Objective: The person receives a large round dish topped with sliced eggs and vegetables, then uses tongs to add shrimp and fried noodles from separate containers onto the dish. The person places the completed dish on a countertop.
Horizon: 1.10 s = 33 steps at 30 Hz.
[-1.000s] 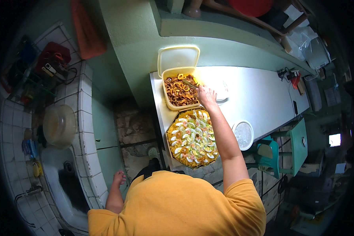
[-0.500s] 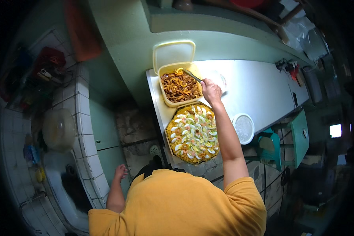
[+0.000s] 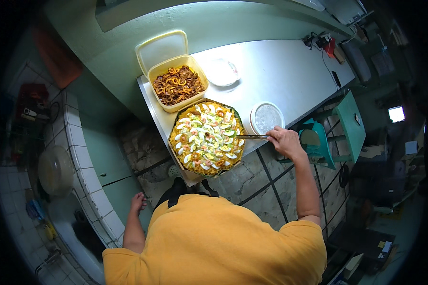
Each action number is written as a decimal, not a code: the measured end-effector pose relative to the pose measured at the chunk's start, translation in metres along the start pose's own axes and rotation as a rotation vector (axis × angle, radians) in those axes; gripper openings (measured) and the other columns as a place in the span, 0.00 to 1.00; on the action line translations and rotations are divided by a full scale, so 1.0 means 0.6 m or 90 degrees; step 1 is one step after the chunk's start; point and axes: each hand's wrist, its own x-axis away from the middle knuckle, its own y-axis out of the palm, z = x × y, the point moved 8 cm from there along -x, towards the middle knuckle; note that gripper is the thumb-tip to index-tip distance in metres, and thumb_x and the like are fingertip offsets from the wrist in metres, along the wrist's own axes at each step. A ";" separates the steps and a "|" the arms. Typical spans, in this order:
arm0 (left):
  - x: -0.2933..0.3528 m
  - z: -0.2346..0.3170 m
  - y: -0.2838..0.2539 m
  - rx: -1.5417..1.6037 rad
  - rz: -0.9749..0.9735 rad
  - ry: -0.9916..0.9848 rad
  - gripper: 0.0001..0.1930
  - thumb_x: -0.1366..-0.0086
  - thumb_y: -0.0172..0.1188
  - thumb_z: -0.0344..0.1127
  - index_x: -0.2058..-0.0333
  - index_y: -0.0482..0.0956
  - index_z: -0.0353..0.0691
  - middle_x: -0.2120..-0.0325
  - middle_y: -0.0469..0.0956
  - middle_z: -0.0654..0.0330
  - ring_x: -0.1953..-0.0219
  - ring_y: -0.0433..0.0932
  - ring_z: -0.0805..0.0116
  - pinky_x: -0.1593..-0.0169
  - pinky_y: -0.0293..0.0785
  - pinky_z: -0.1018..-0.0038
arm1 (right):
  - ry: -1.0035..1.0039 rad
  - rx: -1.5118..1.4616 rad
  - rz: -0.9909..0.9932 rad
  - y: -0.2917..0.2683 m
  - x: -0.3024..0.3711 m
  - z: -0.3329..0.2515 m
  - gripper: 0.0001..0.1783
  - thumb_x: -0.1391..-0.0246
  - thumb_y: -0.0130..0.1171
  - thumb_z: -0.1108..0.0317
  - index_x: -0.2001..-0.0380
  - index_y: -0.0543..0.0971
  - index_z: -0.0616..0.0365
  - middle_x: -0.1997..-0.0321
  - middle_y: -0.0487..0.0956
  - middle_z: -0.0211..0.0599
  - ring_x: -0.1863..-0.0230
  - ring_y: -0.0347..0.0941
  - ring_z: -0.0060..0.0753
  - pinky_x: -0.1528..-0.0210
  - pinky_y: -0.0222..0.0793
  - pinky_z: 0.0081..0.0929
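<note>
My right hand (image 3: 285, 141) grips slim metal tongs (image 3: 253, 137), their tip at the right side of a large octagonal tray of noodles (image 3: 207, 137). The noodles are topped with egg slices, shrimp, squid rings and chopped greens. Behind and left of it, a yellow plastic tub (image 3: 162, 62) with its lid (image 3: 164, 51) propped up holds dark brown squid pieces and rings. My left hand (image 3: 138, 202) hangs low at my side, fingers loosely curled and nothing visible in it.
A white plate (image 3: 222, 72) and a round tub with a translucent lid (image 3: 267, 118) share the white table (image 3: 290, 66). Right of the table are a green plastic chair (image 3: 318, 145) and a green tabletop (image 3: 351, 128). A tiled sink counter (image 3: 88, 171) runs along my left.
My right hand has drawn the tongs back from the squid tub and over to the noodle tray's right side. The whole view has shifted; my left hand still hangs down.
</note>
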 end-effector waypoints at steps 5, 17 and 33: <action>0.012 0.025 0.027 -0.030 -0.006 0.008 0.20 0.29 0.50 0.46 0.41 0.69 0.54 0.63 0.79 0.67 0.71 0.77 0.72 0.68 0.72 0.70 | -0.022 0.040 -0.009 0.041 0.009 -0.018 0.09 0.44 0.60 0.59 0.66 0.81 0.51 0.67 0.77 0.34 0.64 0.79 0.42 0.62 0.75 0.39; 0.035 -0.035 0.011 0.010 0.035 -0.033 0.16 0.30 0.52 0.45 0.46 0.72 0.53 0.68 0.79 0.69 0.73 0.78 0.73 0.71 0.72 0.70 | 0.022 -0.095 0.201 -0.036 -0.128 -0.021 0.12 0.40 0.56 0.57 0.61 0.82 0.51 0.63 0.81 0.37 0.62 0.79 0.45 0.59 0.74 0.39; 0.022 -0.081 -0.006 0.119 0.055 -0.055 0.20 0.30 0.51 0.45 0.41 0.70 0.52 0.65 0.80 0.68 0.73 0.78 0.74 0.72 0.71 0.72 | 0.013 0.083 0.164 0.055 -0.420 -0.196 0.12 0.40 0.52 0.63 0.64 0.81 0.58 0.58 0.80 0.42 0.63 0.81 0.50 0.62 0.77 0.47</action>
